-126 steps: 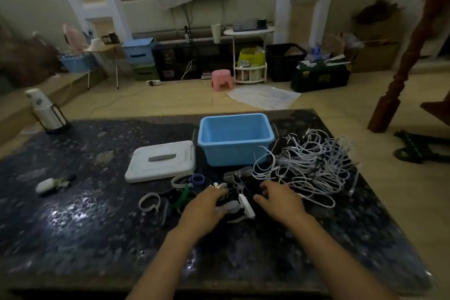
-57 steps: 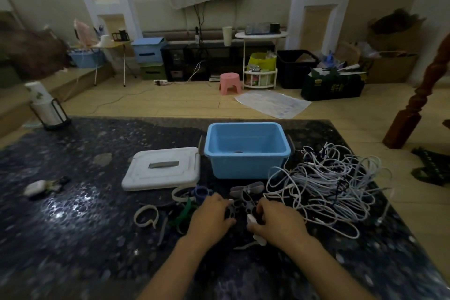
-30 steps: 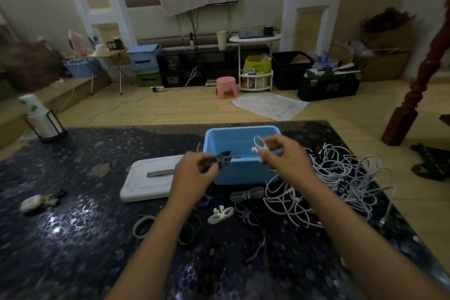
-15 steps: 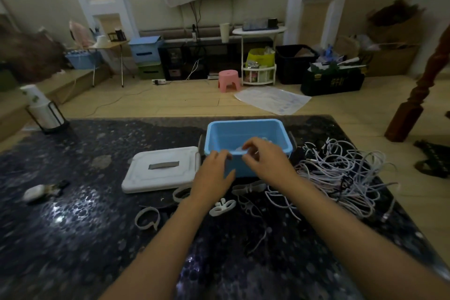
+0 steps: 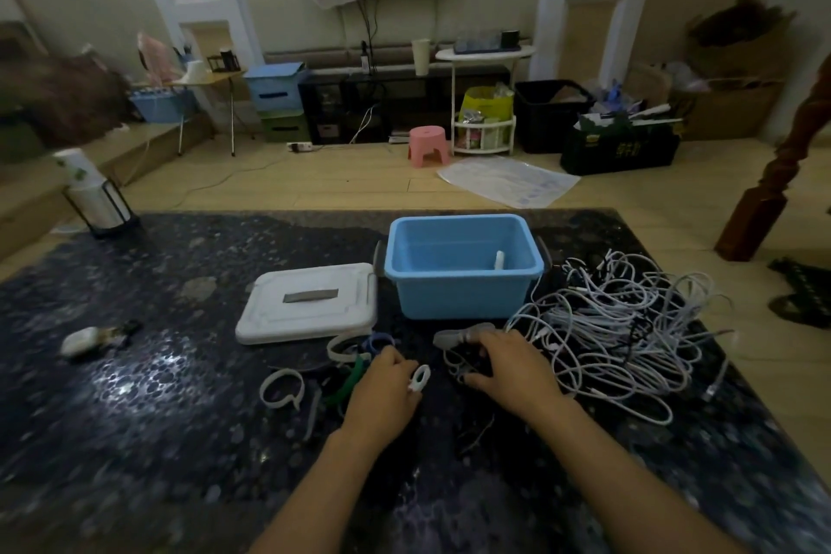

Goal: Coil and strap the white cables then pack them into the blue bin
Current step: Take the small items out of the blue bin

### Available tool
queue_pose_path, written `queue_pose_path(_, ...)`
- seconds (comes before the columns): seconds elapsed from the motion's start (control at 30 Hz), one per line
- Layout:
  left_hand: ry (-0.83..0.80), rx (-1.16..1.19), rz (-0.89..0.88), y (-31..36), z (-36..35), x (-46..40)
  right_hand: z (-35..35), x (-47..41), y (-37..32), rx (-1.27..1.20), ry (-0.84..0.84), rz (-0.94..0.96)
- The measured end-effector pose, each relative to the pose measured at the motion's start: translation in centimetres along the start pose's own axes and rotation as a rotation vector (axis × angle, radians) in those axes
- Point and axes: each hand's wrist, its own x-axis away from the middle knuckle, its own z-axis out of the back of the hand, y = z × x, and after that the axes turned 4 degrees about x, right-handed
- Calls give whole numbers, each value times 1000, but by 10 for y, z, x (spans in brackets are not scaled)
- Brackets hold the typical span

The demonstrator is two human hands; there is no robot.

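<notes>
The white cables (image 5: 616,328) lie in a loose tangle on the dark speckled table (image 5: 157,418), just right of the blue bin (image 5: 463,279), which holds one small white piece. The right hand (image 5: 512,367) rests palm-down at the tangle's nine o'clock edge, fingers spread over dark straps; whether it grips one cannot be told. A grey strap (image 5: 454,336) lies at its eleven o'clock. The left hand (image 5: 386,391) — at the right hand's nine o'clock — pinches a small white strap (image 5: 419,378). More straps lie to its left, among them a white loop (image 5: 281,387). The white lid (image 5: 310,304) sits at the bin's nine o'clock. Beyond the table — wooden floor, a pink stool (image 5: 429,144).
</notes>
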Motion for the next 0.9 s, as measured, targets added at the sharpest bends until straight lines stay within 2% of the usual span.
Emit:
queue_pose_path(0.23,14,96,29,0,6,3,6,3,4,-13,-60,-85)
queue_pose_path(0.37,96,234,51,3,17,4,18,-1,7,-284,-43,-88)
queue_pose_path(0.6,341,486,9,29,58,-10,55,-9,8,-722,175,-159)
queue_pose_path(0.73,420,610,-16,47,91,-34,92,-25,7,-964,309,-203)
queue_pose_path(0.9,423,418,-138,70,125,-85,127,-71,8,-937,380,-165)
